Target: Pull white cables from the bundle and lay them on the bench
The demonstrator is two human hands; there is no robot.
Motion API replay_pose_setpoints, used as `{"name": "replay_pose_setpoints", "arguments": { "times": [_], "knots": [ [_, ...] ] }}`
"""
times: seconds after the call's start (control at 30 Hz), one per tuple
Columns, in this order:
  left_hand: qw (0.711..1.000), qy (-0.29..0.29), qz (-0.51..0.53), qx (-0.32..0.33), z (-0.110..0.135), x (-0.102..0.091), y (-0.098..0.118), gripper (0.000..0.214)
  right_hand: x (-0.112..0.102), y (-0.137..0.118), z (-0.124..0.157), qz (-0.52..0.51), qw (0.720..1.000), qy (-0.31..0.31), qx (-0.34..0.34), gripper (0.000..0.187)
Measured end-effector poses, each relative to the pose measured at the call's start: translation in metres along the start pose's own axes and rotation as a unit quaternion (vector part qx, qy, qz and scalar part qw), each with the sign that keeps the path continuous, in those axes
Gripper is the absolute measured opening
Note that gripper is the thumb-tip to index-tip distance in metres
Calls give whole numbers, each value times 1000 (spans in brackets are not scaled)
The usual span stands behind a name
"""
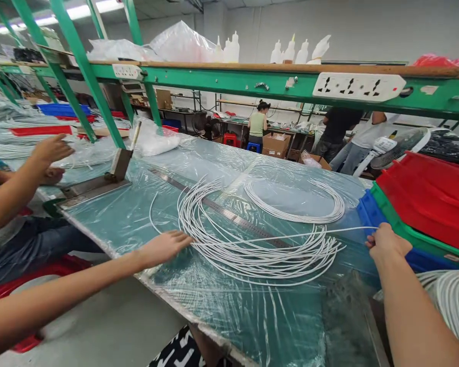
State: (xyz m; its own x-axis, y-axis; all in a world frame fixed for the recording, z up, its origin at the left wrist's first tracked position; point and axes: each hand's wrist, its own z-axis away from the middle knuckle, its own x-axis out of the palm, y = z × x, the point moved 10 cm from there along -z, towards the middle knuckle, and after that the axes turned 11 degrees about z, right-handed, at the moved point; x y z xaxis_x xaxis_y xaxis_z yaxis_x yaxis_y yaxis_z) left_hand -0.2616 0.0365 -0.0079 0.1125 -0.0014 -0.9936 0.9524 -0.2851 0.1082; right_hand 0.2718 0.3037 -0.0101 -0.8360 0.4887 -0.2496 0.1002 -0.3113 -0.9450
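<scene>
A single white cable (352, 229) runs almost straight across the table between my hands. My right hand (388, 242) pinches its right end beside the stacked trays. At the other side, my left hand (166, 248) is closed around the cable near the table's front edge, fingers together and pointing right; a short curved tail (152, 211) sticks up behind it. Between the hands lies a loose coil of many white cables (260, 260), just beyond my left fingertips. A smaller bundle of white cables (298, 216) curves behind it. A steel ruler (229, 214) lies partly under the coil.
Red, green and blue trays (424, 204) are stacked at right, above a big cable roll (451, 295). A metal block fixture (118, 165) stands left, near a co-worker's hand (51, 153). A green shelf beam (229, 81) with sockets crosses overhead. A dark plate (348, 316) lies front right.
</scene>
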Motion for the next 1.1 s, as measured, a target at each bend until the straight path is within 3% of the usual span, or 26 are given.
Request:
{"name": "replay_pose_setpoints", "arguments": {
  "times": [0.1,0.2,0.33,0.47,0.7,0.93,1.1],
  "knots": [
    [997,15,-77,-18,6,-19,-44,42,-25,-4,30,-23,992,119,36,17],
    [986,19,-147,-71,-5,-36,-69,35,-22,-5,42,-32,993,100,59,18],
    [979,31,-175,-96,-22,-42,-70,41,-12,4,37,-101,987,51,112,19],
    [978,47,-188,-80,-30,-31,-72,50,-7,5,28,-167,977,29,132,19],
    [983,46,-161,-75,-32,-17,-95,55,-6,-7,22,-147,985,28,90,14],
    [989,50,-69,-121,-7,-34,-78,46,-7,-3,35,-142,986,-1,88,30],
    [989,68,-27,-125,27,-48,-47,39,0,10,2,-125,988,-82,49,29]
  ]
}}
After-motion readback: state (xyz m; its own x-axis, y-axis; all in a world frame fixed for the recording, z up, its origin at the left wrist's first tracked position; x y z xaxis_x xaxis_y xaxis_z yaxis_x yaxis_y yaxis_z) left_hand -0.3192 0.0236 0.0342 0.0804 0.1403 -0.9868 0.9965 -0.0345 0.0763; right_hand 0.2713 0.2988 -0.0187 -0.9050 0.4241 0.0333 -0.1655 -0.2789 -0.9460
